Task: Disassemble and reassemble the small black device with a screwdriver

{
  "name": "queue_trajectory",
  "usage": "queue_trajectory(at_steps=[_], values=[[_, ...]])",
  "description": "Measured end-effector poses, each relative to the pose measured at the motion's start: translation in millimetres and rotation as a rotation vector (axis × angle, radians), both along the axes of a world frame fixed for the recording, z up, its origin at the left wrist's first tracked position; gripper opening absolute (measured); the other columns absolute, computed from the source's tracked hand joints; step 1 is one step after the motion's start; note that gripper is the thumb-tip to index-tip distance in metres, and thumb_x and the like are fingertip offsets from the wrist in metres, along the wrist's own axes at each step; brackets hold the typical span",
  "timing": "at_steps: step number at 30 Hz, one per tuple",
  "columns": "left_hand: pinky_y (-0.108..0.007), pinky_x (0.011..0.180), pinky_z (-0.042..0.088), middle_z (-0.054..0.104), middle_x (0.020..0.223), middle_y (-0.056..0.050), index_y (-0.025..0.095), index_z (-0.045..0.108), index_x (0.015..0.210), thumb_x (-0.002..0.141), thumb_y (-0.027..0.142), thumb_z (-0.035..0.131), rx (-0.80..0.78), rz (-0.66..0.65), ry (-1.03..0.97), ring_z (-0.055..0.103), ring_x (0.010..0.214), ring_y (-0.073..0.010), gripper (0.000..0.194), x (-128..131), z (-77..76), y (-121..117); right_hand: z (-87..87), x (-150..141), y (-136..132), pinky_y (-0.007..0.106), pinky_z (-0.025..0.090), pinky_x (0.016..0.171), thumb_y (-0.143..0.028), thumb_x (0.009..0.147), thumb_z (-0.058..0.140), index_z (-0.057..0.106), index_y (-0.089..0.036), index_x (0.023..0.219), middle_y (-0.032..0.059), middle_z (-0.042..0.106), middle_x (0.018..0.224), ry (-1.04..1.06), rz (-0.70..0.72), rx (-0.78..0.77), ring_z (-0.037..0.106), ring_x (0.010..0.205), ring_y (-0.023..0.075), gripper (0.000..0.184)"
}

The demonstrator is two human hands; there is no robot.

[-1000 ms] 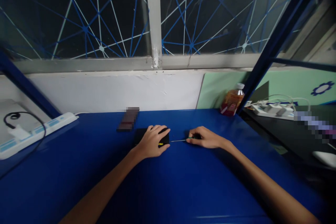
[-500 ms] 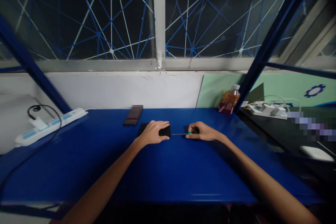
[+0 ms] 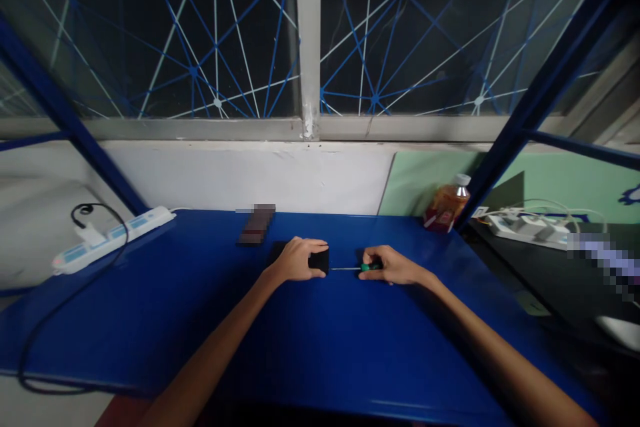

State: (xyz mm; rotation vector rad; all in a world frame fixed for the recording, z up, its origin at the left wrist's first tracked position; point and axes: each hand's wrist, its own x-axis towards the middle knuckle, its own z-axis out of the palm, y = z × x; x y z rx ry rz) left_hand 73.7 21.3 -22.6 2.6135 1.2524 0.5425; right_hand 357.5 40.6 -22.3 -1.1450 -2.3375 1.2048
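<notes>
A flat black box-like object (image 3: 320, 261) lies on the blue table, and my left hand (image 3: 299, 259) grips it from above, fingers along its far edge and thumb along its near edge. To the right, my right hand (image 3: 390, 265) is closed around the green and black handle of a screwdriver (image 3: 346, 269). Its thin metal shaft points left, level with the tabletop, and the tip is at the black object's right side. Whether the tip touches it or sits in a screw is too small to tell.
Behind my left hand lies a dark, partly blurred flat item (image 3: 258, 225). A white power strip (image 3: 115, 240) with a black cable is at the left. A drink bottle (image 3: 447, 204) stands at the back right, near another power strip (image 3: 530, 232). The blue table (image 3: 310, 347) has frame posts on both sides.
The camera view has shifted slightly, so everything appears a little lower and mostly further right. Both hands keep their grips, and the screwdriver still points at the black object.
</notes>
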Motion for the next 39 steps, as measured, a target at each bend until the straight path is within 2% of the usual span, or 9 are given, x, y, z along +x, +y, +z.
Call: queue_trajectory(at_steps=[2,6,10,15,18,23,28,34,39], values=[[-0.044,0.098,0.043,0.061,0.127,-0.007,0.025,0.061,0.121,0.063,0.042,0.079,-0.001,0.027,-0.023,0.060,0.113,-0.0278,0.064,3,-1.7,1,-2.3,1,-1,0.022,0.035,0.048,-0.054,0.070,0.069,0.052,-0.017,0.078,-0.0037,0.051,0.063,0.016,0.013,0.029,0.047,0.052,0.0102,0.041],[-0.045,0.097,0.042,0.061,0.127,-0.006,0.026,0.061,0.121,0.060,0.042,0.081,0.000,0.062,-0.055,0.060,0.112,-0.0288,0.067,5,-7.0,1,-1.7,5,-9,0.023,0.036,0.055,-0.051,0.078,0.064,0.055,-0.018,0.083,-0.0021,0.054,0.069,-0.013,0.006,0.218,0.046,0.058,0.0110,0.035],[-0.044,0.097,0.040,0.059,0.129,-0.007,0.025,0.060,0.123,0.061,0.041,0.081,-0.020,0.073,-0.080,0.058,0.114,-0.0287,0.067,5,-7.1,-4,2.2,6,-13,0.024,0.035,0.054,-0.049,0.091,0.047,0.063,-0.018,0.089,0.0017,0.062,0.075,-0.029,-0.002,0.223,0.050,0.059,0.0122,0.035],[-0.046,0.097,0.037,0.057,0.131,-0.008,0.027,0.058,0.125,0.064,0.041,0.079,-0.037,0.065,-0.091,0.055,0.118,-0.0308,0.066,3,-6.9,-10,-0.8,6,-7,0.025,0.036,0.056,-0.053,0.085,0.053,0.069,-0.016,0.073,0.0013,0.063,0.066,-0.050,0.039,0.199,0.051,0.058,0.0131,0.042],[-0.048,0.098,0.035,0.056,0.133,-0.008,0.027,0.057,0.126,0.066,0.042,0.078,-0.032,0.056,-0.092,0.054,0.118,-0.0310,0.065,1,-9.7,-10,-5.9,7,-6,0.025,0.037,0.057,-0.055,0.080,0.060,0.068,-0.016,0.073,0.0010,0.063,0.067,-0.003,0.036,0.164,0.052,0.060,0.0135,0.040],[-0.047,0.099,0.033,0.055,0.134,-0.006,0.027,0.055,0.127,0.066,0.040,0.078,-0.041,0.035,-0.107,0.053,0.120,-0.0293,0.066,-1,-12.0,-12,-7.6,5,-12,0.024,0.035,0.055,-0.054,0.075,0.065,0.058,-0.018,0.077,-0.0007,0.059,0.068,-0.068,-0.044,0.267,0.048,0.058,0.0124,0.036],[-0.047,0.099,0.032,0.055,0.134,-0.006,0.026,0.056,0.126,0.066,0.037,0.078,-0.055,0.045,-0.112,0.053,0.119,-0.0293,0.066,0,-8.9,-14,-3.0,0,-18,0.024,0.030,0.053,-0.050,0.076,0.067,0.051,-0.021,0.083,-0.0049,0.053,0.059,-0.203,-0.043,0.327,0.046,0.052,0.0120,0.033],[-0.047,0.098,0.033,0.055,0.134,-0.007,0.026,0.055,0.127,0.067,0.038,0.077,-0.038,0.032,-0.099,0.053,0.119,-0.0291,0.065,0,-7.2,-14,5.2,0,-21,0.025,0.033,0.055,-0.048,0.089,0.051,0.060,-0.022,0.091,-0.0005,0.062,0.069,-0.176,-0.007,0.325,0.053,0.055,0.0129,0.028],[-0.048,0.099,0.033,0.056,0.133,-0.006,0.026,0.055,0.127,0.067,0.039,0.077,-0.029,0.048,-0.097,0.054,0.119,-0.0290,0.065,1,-8.5,-13,7.6,5,-20,0.025,0.034,0.057,-0.052,0.084,0.058,0.064,-0.020,0.076,0.0023,0.065,0.073,-0.179,0.030,0.377,0.056,0.061,0.0144,0.033]])
